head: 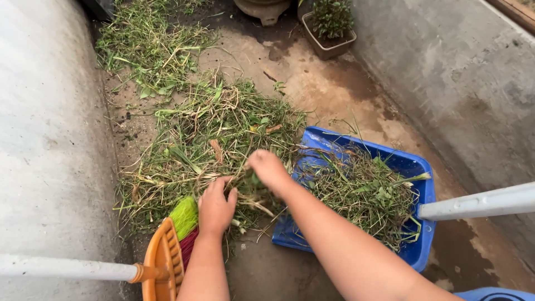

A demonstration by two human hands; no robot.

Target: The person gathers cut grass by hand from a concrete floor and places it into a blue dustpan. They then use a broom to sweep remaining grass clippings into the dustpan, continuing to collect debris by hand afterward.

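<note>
My left hand (216, 207) and my right hand (268, 169) are down on a heap of cut grass and weeds (212, 134) lying on the wet concrete floor. Both hands close around a clump of the grass between them, just left of a blue dustpan (415, 167). The dustpan lies flat on the floor and holds a pile of grass cuttings (365, 192). Its white handle (479, 203) runs off to the right edge.
A broom with an orange head (161, 262) and green and red bristles lies at lower left, its white handle (61, 268) running left. More cuttings (147, 39) lie farther back. A square potted plant (330, 30) stands at the back. Concrete walls (44, 139) flank both sides.
</note>
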